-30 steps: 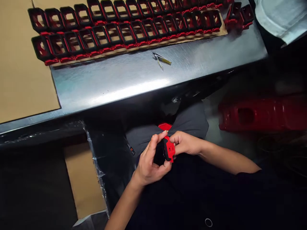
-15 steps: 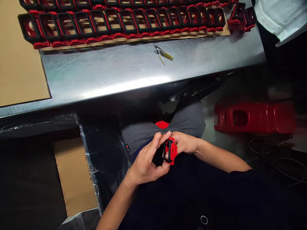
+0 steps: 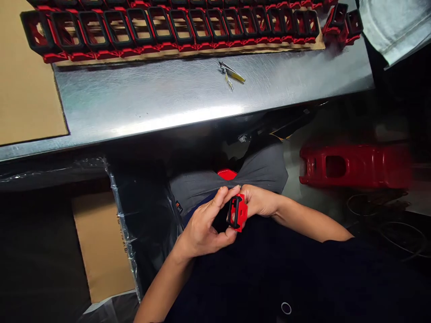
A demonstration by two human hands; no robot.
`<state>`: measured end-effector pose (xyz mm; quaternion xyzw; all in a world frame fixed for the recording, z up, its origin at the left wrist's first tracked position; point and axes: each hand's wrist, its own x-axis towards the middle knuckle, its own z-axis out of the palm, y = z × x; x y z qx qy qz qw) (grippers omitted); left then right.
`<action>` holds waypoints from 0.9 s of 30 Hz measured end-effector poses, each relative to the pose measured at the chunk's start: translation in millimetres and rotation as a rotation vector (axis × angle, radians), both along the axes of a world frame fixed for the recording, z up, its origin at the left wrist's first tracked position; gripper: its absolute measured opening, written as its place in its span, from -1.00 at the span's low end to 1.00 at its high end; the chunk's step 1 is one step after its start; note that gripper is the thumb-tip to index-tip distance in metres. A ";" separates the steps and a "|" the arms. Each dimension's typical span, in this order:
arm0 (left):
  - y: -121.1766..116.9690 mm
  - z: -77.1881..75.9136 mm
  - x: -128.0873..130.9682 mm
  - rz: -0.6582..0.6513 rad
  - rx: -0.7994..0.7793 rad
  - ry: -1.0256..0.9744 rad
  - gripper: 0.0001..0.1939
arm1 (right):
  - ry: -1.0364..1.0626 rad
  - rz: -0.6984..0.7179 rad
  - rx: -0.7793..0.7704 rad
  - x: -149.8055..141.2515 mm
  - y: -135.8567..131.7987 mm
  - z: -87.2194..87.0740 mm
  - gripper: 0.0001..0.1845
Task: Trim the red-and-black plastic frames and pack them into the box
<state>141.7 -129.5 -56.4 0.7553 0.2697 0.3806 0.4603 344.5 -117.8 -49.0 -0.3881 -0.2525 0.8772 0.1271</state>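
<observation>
Your scratched metal table (image 3: 151, 96) runs left to right beyond your lap; a glossy red object (image 3: 363, 166) sits right. Above your lap, the red-and-black frame (image 3: 241, 214) faces its black rim left, long axis near-to-far. Your left hand (image 3: 205, 226), curved wide, holds its ends; your right hand (image 3: 261, 200), curled closed, grips its right side, fingertips partly hidden.

No words or numbers could be read. Below the middle of the metal table (image 3: 141, 105), a small dark tag (image 3: 178, 207) with an orange patch sat at the edge of the gray pants (image 3: 266, 172), its pale marks too tiny to read. Below the table's left part, brown cardboard (image 3: 101, 251) had dark printed marks (image 3: 125, 249), too small to make out.
</observation>
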 end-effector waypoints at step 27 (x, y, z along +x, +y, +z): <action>-12.2 -18.3 -0.2 0.172 -0.125 -0.229 -0.16 | -0.024 -0.020 -0.022 -0.3 7.5 20.0 -0.74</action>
